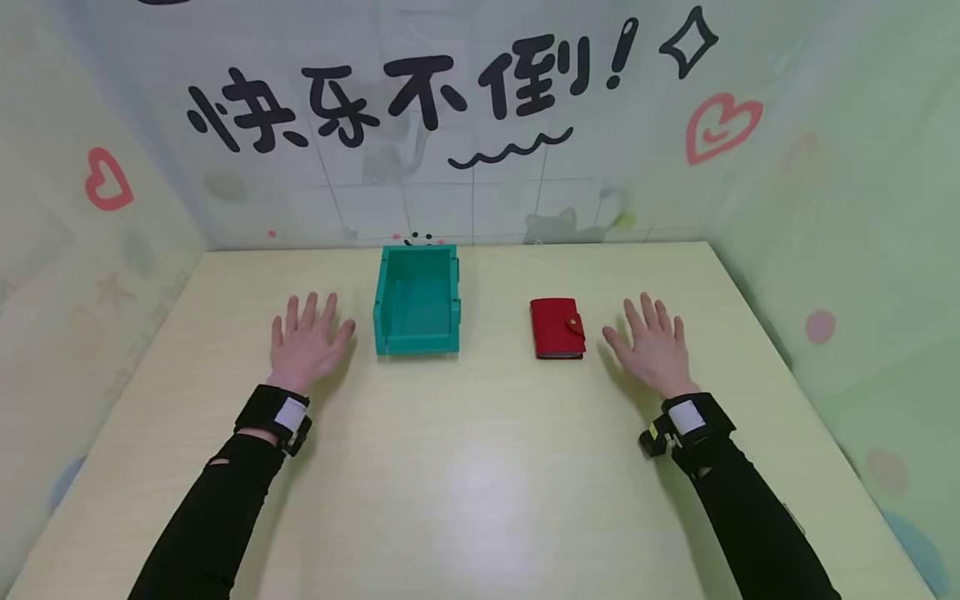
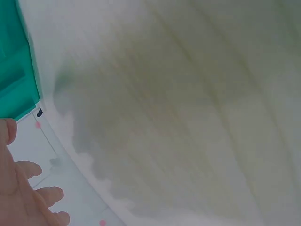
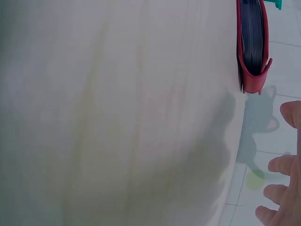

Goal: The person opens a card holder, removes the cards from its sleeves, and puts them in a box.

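Our hands, left (image 1: pixel 306 343) and right (image 1: pixel 654 345), lie flat and empty on the worktop (image 1: pixel 480 483). The red card wallet (image 1: pixel 557 327) sits mid-worktop, beside the green bin (image 1: pixel 417 300); we should pinch its long edges squarely.

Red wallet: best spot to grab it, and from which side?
The red wallet lies flat and snapped shut, with bare table all round it. Probably pinch across its two long edges from above with the right hand, the nearer one.
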`<state>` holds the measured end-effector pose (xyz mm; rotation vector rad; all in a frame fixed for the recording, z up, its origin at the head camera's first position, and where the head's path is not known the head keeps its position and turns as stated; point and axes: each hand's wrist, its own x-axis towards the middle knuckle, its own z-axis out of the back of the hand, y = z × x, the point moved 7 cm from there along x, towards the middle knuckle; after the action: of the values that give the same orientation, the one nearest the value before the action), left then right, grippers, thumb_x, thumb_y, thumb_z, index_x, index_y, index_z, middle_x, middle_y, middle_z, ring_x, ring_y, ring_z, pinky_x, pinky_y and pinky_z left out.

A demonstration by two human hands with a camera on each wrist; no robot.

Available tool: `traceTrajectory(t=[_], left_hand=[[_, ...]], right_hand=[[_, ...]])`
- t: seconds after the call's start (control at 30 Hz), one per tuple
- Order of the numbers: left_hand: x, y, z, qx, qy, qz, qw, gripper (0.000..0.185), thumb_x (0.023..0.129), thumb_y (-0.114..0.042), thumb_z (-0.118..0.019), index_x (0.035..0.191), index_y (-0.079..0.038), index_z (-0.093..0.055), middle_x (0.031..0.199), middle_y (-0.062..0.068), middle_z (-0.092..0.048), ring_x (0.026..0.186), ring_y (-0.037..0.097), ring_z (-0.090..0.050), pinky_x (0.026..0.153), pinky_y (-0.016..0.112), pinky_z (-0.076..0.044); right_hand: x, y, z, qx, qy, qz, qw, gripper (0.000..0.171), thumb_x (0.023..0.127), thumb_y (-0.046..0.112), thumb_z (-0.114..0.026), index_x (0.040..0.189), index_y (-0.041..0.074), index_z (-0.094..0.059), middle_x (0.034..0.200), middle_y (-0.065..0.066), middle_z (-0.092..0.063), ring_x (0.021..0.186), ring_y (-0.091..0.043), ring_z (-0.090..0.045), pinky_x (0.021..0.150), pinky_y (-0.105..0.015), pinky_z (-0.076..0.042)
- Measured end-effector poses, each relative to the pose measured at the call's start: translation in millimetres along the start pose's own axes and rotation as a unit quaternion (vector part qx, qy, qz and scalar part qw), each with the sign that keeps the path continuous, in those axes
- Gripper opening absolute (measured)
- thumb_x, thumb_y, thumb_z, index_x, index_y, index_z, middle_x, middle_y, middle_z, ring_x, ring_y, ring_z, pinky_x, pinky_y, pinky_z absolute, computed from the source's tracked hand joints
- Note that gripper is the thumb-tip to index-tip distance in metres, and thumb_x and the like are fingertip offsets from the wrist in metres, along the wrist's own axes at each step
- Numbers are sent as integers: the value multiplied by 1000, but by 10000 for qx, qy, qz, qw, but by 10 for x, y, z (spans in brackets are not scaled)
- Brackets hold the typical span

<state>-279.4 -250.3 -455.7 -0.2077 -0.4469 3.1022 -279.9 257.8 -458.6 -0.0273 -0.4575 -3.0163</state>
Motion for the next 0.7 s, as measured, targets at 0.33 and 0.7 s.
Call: traceTrajectory(t=[0.33, 0.7], left_hand=[[-22, -2, -54, -159, 84, 17, 9998, 73, 106, -55, -21, 162, -9, -8, 167, 26, 1, 153, 50, 13, 121, 69, 7], [-38, -42, -51, -299, 67, 19, 9995, 73, 106, -55, -21, 162, -10, -8, 167, 26, 1, 153, 50, 12, 121, 70, 6]], right_hand=[[-49, -23, -11, 30, 85, -55, 9999, 74, 103, 50, -41, 158, 3, -25, 167, -26, -13, 154, -48, -9, 123, -68, -5], [-31, -5, -22, 48, 192, -17, 9998, 74, 103, 51, -41, 158, 3, -25, 167, -26, -13, 154, -49, -9, 123, -68, -4]])
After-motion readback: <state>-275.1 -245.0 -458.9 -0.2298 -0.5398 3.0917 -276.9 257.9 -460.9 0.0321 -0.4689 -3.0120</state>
